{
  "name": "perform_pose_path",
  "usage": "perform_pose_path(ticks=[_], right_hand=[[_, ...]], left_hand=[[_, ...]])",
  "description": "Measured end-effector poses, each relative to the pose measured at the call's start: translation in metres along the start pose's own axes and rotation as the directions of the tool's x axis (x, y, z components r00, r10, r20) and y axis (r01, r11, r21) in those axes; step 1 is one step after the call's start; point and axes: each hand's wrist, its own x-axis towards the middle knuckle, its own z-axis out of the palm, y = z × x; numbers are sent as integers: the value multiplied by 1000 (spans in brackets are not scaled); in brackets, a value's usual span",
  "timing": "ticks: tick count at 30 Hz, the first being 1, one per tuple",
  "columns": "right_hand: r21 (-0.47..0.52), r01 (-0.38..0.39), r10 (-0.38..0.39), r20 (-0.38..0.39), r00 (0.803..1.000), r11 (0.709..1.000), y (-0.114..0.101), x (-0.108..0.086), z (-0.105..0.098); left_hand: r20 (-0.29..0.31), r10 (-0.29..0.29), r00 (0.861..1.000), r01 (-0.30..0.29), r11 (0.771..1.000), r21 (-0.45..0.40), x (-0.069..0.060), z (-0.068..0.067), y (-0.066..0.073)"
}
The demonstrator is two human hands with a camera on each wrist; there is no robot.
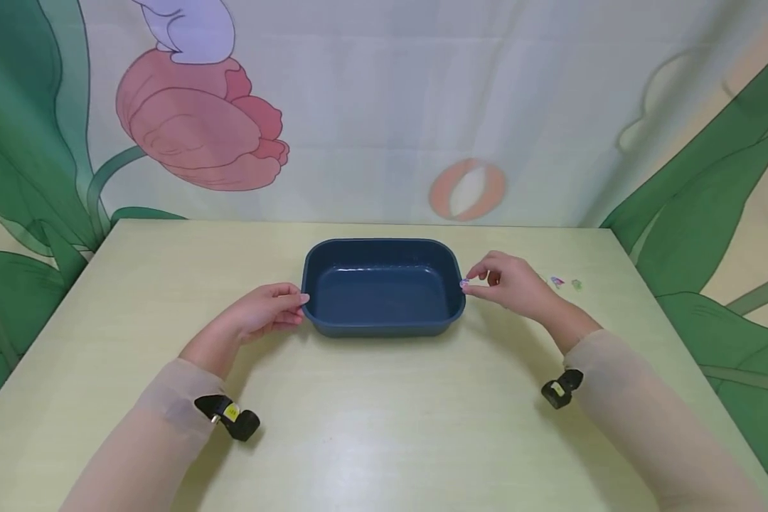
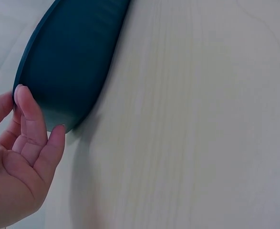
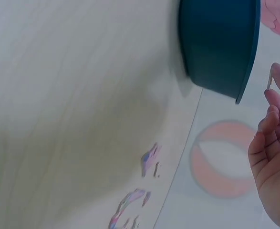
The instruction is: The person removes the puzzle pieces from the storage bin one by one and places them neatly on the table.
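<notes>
A dark blue rectangular basin [image 1: 384, 299] with rounded corners stands upright on the table, its inside bare. My left hand [image 1: 270, 311] holds its left end, thumb at the rim and fingers against the outer wall [image 2: 66, 62]. At the opposite end, my right hand [image 1: 510, 286] pinches a small, thin, colourful piece [image 1: 464, 283] between thumb and finger, close by the rim. In the right wrist view this flat piece [image 3: 270, 78] shows edge-on, apart from the basin; its printed design is too small to make out.
Beyond my right hand lie several small flat pieces, among them a purple-pink one [image 1: 557, 281] and a greenish one [image 1: 577, 284]. The pale table [image 1: 371, 427] ends at a printed curtain [image 1: 358, 107] behind the basin.
</notes>
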Motion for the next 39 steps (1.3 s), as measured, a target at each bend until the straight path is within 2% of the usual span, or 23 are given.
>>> perform_pose_path(ticks=[17, 26, 34, 39], right_hand=[[-3, -121, 121, -24, 992, 993, 25, -21, -10], [-7, -202, 202, -12, 979, 979, 36, -34, -19], [-46, -209, 207, -38, 978, 977, 51, -51, -30], [-37, -272, 271, -34, 962, 961, 63, -60, -35]], left_hand=[[22, -1, 1000, 2, 1000, -26, -1, -2, -1], [28, 10, 1000, -10, 1000, -23, 0, 0, 2], [31, 8, 999, -7, 1000, -24, 2, 1, 1], [20, 6, 1000, -5, 1000, -27, 2, 0, 0]])
